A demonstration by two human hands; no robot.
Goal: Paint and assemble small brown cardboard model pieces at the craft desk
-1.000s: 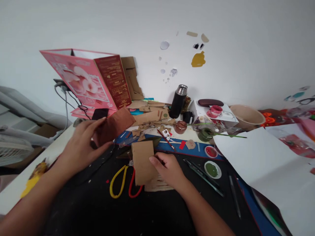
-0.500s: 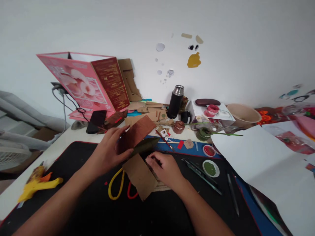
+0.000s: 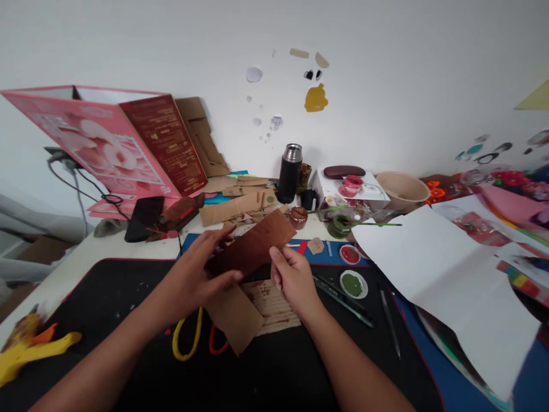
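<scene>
A strip of reddish-brown card is held up at a slant over the black mat. My left hand curls round its left end, with thumb and fingers apart on either side of it. At the lower right edge, my right hand pinches the same strip between thumb and fingers. Beneath lie a plain brown piece of cardboard and a ribbed, paint-stained piece of cardboard, partly hidden. Scissors with a yellow handle loop and a red one stick out below.
A yellow glue gun lies at the left, near a pink box. Behind stand a black flask and paint jars. Pens, a dish of green paint and white paper are at the right.
My right hand has risen from the cardboard to grip the brown strip's edge. A dark green piece under the strip is out of sight. The view has swung right.
</scene>
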